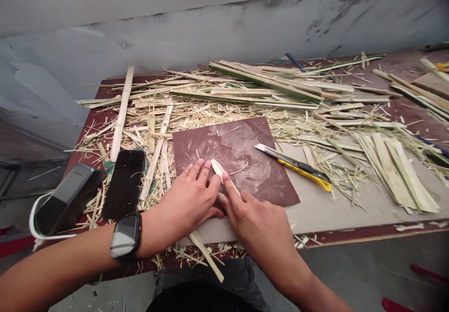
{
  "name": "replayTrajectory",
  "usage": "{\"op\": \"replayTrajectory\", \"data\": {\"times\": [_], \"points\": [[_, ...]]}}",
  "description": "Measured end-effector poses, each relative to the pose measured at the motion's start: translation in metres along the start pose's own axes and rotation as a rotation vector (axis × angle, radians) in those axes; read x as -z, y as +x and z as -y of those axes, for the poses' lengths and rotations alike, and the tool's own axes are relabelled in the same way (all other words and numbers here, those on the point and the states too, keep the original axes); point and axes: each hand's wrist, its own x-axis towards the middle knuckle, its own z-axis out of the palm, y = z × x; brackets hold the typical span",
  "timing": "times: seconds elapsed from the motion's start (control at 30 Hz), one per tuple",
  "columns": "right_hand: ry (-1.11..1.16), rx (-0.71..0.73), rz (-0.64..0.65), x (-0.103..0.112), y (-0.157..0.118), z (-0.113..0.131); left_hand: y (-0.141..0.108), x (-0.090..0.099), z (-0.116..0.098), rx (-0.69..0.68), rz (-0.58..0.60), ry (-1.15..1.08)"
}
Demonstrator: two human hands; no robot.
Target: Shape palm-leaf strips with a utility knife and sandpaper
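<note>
- Grey wall (224, 36), scuffed and stained, runs behind everything at the back
- Dark red table (400, 64) reaches from the wall towards the person's lap
- Messy heap of shavings (210, 115) covers much of the tabletop, with long green and pale strips (259, 78) lying across its far side
- Pale board (343, 214) lies along the near edge, shavings strewn over part of it
- Dark red sheet (273, 185) lies partly on the board, whitish dust smeared across its surface
- Left hand (192, 192) lies palm down over the sheet's near left part, fingers stretched out and slightly apart, the forefinger right beside the wood
- Right hand (256, 214) is clamped on the wood, forefinger laid along it; its other fingers are mostly hidden
- Black phone (124, 183) lies on the left among the shavings, near a dark box (70, 195) with a white cable
- Yellow and black knife (298, 164) straddles the sheet's right edge, blade tip out
- Dark watch (126, 237) circles the left wrist
- Small pale piece of wood (218, 168) sits between the hands above the sheet, its rounded tip pointing away from the person
</note>
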Motion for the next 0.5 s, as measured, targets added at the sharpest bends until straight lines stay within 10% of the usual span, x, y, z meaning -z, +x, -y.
{"op": "replayTrajectory", "data": {"times": [0.5], "points": [[0.011, -0.011, 0.026, 0.002, 0.005, 0.002, 0.001, 0.001, 0.001, -0.004, 0.012, 0.006]]}}
